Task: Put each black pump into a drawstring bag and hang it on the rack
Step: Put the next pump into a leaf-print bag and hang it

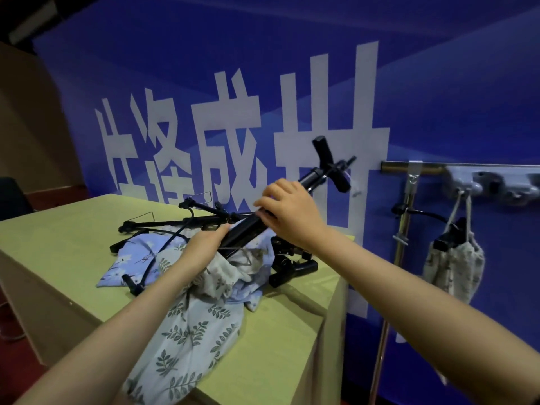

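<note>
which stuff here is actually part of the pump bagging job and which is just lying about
Part of the job:
black pump, gripped by right hand
leaf-print drawstring bag, mouth held by left hand
spare pumps
blue floral bag
rack
filled bag hanging there

Just lying about:
blue banner

1. The single view comes from a camera worn on the person's head, looking forward and slightly down.
2. It faces a blue wall with large white characters, which fills the upper half.
3. The table lies close below, its near corner towards the lower edge; both forearms enter from the bottom.
4. The left hand and right hand sit near the centre.
5. The rack stands at the right edge, bent by the wide lens.
</note>
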The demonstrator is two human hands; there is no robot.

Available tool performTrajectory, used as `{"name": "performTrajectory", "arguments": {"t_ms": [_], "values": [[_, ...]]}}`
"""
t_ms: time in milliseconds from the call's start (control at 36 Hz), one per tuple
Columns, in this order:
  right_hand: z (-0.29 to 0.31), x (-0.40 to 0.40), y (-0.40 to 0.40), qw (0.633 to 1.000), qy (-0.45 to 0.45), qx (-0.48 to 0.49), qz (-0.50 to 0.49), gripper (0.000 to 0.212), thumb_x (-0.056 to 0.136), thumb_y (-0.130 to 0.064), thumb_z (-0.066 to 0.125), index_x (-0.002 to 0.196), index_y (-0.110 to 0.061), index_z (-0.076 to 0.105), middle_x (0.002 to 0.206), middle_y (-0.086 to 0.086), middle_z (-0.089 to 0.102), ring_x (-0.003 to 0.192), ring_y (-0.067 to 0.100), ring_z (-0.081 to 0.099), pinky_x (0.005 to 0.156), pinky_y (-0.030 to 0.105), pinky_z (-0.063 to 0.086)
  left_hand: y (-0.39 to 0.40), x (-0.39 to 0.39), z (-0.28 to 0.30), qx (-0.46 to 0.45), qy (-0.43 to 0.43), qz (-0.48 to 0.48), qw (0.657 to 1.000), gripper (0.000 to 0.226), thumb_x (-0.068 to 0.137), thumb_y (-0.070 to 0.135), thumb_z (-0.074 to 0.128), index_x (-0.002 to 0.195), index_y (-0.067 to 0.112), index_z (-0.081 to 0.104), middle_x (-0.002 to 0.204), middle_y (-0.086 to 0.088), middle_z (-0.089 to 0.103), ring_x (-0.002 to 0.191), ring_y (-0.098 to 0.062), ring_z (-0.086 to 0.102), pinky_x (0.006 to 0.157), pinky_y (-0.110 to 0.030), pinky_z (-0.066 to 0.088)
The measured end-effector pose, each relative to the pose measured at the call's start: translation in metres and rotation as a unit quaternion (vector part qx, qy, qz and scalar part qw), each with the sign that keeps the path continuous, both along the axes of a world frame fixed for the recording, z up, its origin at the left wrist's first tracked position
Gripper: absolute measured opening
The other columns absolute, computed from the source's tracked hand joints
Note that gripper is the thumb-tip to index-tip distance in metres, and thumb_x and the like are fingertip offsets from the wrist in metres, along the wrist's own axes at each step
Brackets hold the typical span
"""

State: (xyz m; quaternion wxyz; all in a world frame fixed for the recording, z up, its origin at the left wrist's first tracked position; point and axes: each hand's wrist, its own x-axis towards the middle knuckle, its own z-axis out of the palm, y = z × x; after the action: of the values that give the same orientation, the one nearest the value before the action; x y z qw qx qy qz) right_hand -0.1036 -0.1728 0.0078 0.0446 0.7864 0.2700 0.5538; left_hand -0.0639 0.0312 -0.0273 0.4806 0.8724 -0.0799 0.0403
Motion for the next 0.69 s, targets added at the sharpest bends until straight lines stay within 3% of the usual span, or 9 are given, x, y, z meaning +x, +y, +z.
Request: {"name": "performTrajectory", "arguments": {"t_ms": [56, 111, 167, 222, 250, 333, 500, 611, 694], "values": [[-0.005, -0.010, -0.002, 0.992, -0.009, 0.114, 0.057, 0.022, 0.090, -0.030, 0.061, 0.074, -0.014, 0.064, 0.073, -0.002, 0.057, 0.071, 0.018, 0.050, 0.060, 0.029, 0.037, 0.001, 0.002, -0.001, -0.030, 0.009, 0.020, 0.999, 0.050, 0.097, 0.049, 0.045, 0.063, 0.012, 0.040, 0.063, -0.008, 0.036, 0.059, -0.024, 0.038, 0.059, -0.033, 0.025], [-0.009, -0.024, 0.000, 0.945, 0.104, 0.305, 0.062, 0.033, 0.091, -0.039, 0.056, 0.065, -0.019, 0.052, 0.063, -0.009, 0.048, 0.063, 0.011, 0.043, 0.055, 0.028, 0.035, 0.005, 0.005, -0.002, -0.068, 0.011, 0.042, 0.997, 0.049, 0.097, 0.047, 0.045, 0.065, 0.011, 0.036, 0.065, -0.007, 0.035, 0.059, -0.022, 0.035, 0.058, -0.033, 0.022], [-0.007, -0.030, -0.001, 0.823, 0.295, 0.483, 0.057, 0.039, 0.090, -0.052, 0.056, 0.071, -0.018, 0.054, 0.065, -0.008, 0.051, 0.061, 0.010, 0.045, 0.059, 0.031, 0.038, 0.009, 0.008, -0.003, -0.089, 0.006, 0.050, 0.995, 0.044, 0.097, 0.049, 0.044, 0.076, 0.010, 0.043, 0.075, -0.011, 0.043, 0.069, -0.021, 0.042, 0.060, -0.034, 0.025], [0.000, -0.028, -0.007, 0.693, 0.434, 0.571, 0.073, 0.053, 0.086, -0.064, 0.055, 0.106, -0.015, 0.061, 0.086, -0.002, 0.062, 0.068, 0.012, 0.055, 0.061, 0.029, 0.043, 0.010, 0.007, -0.003, -0.108, -0.002, 0.041, 0.993, 0.040, 0.096, 0.052, 0.044, 0.084, 0.014, 0.046, 0.085, -0.010, 0.046, 0.076, -0.021, 0.044, 0.061, -0.034, 0.025], [0.004, -0.025, -0.011, 0.663, 0.460, 0.583, 0.091, 0.065, 0.084, -0.066, 0.056, 0.124, -0.016, 0.055, 0.098, 0.000, 0.064, 0.072, 0.012, 0.060, 0.060, 0.028, 0.045, 0.010, 0.007, -0.004, -0.115, 0.000, 0.037, 0.993, 0.039, 0.095, 0.053, 0.044, 0.086, 0.015, 0.046, 0.087, -0.008, 0.047, 0.078, -0.021, 0.044, 0.061, -0.033, 0.025], [0.023, -0.016, -0.018, 0.649, 0.444, 0.591, 0.180, 0.072, 0.084, -0.056, 0.064, 0.144, -0.023, 0.040, 0.112, 0.000, 0.068, 0.070, 0.011, 0.067, 0.053, 0.025, 0.042, 0.007, 0.003, -0.002, -0.124, -0.001, 0.015, 0.992, 0.040, 0.094, 0.054, 0.045, 0.085, 0.016, 0.048, 0.087, -0.007, 0.049, 0.078, -0.021, 0.047, 0.067, -0.033, 0.028], [0.072, -0.020, -0.008, 0.638, 0.442, 0.546, 0.315, 0.037, 0.093, -0.037, 0.060, 0.126, -0.023, 0.057, 0.098, 0.002, 0.074, 0.054, 0.015, 0.064, 0.043, 0.022, 0.028, -0.004, 0.000, 0.028, -0.154, 0.018, -0.002, 0.988, 0.046, 0.093, 0.061, 0.041, 0.083, 0.018, 0.050, 0.087, -0.009, 0.054, 0.080, -0.022, 0.052, 0.074, -0.034, 0.033], [0.094, -0.024, -0.002, 0.655, 0.434, 0.555, 0.274, 0.044, 0.088, -0.045, 0.064, 0.122, -0.017, 0.057, 0.109, 0.008, 0.070, 0.057, 0.016, 0.066, 0.044, 0.021, 0.034, -0.010, 0.000, 0.047, -0.138, -0.006, -0.023, 0.990, 0.047, 0.099, 0.052, 0.038, 0.084, 0.012, 0.057, 0.081, -0.008, 0.058, 0.079, -0.025, 0.056, 0.069, -0.034, 0.036], [0.100, -0.023, -0.003, 0.685, 0.399, 0.564, 0.233, 0.036, 0.087, -0.041, 0.068, 0.104, -0.012, 0.059, 0.088, 0.007, 0.071, 0.056, 0.014, 0.065, 0.045, 0.021, 0.039, -0.014, -0.002, 0.054, -0.129, -0.026, -0.064, 0.989, 0.033, 0.101, 0.044, 0.039, 0.089, 0.022, 0.061, 0.086, 0.001, 0.062, 0.083, -0.016, 0.060, 0.071, -0.032, 0.043]]}}
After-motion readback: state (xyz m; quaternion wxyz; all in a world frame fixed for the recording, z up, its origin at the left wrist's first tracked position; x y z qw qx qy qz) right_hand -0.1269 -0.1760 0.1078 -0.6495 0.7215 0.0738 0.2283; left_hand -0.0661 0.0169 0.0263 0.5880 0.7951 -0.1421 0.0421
